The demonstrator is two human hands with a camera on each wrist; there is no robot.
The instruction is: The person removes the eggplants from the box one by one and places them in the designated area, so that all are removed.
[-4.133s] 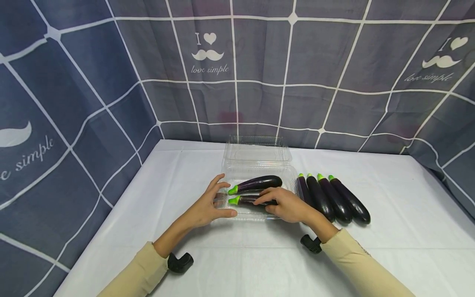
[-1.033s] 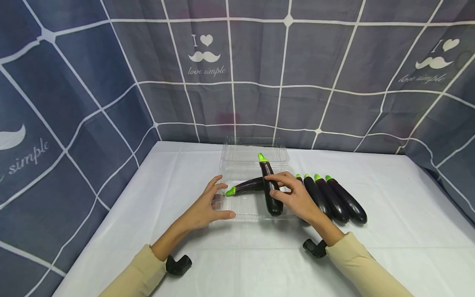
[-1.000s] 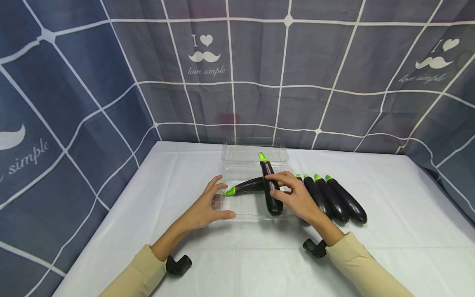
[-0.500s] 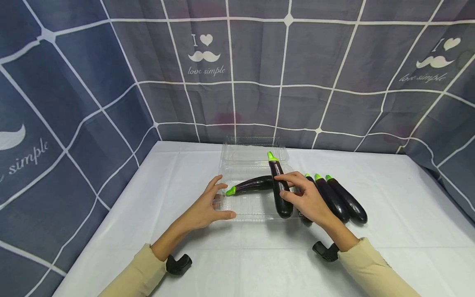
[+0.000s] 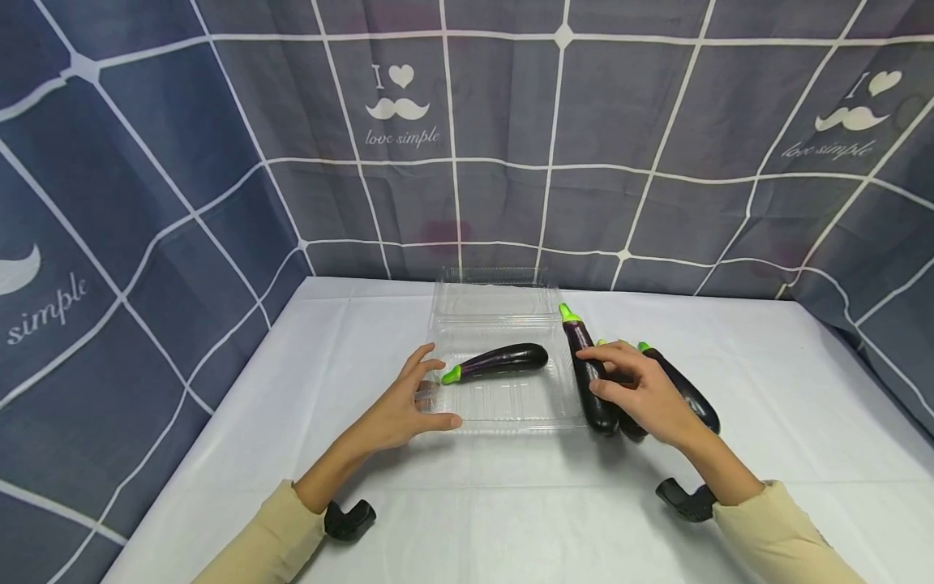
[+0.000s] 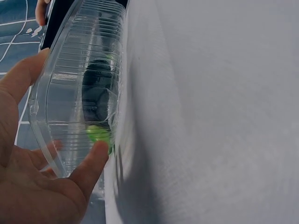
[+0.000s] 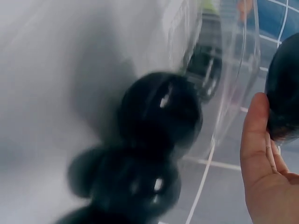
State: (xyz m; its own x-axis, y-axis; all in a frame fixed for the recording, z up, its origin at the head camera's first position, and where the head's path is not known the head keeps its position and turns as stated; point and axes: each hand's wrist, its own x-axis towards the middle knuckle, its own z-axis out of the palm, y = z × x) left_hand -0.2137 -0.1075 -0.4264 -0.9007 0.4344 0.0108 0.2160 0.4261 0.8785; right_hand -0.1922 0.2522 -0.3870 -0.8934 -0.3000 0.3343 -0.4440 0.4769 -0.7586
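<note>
held eggplant (image 5: pixel 591 375): gripped by the right hand, stem at 12 o'clock, blunt end at 6; just past the tray's 3 o'clock edge, over the table beside the row.
right hand (image 5: pixel 642 392): fingers and thumb curled round the held eggplant's middle.
left hand (image 5: pixel 409 404): fingers spread and relaxed, thumb and fingertips on the tray's 9 o'clock end, bracing it, nothing clamped.
clear tray (image 5: pixel 503 405): open clamshell at table centre, lid (image 5: pixel 492 298) flat at 12 o'clock.
tray eggplant (image 5: pixel 498 361): lies crosswise inside, green stem toward 9 o'clock.
eggplant row (image 5: pixel 686 392): on the table at 3 o'clock of the tray, partly hidden by the right hand.
table (image 5: pixel 766 454): white cloth.
</note>
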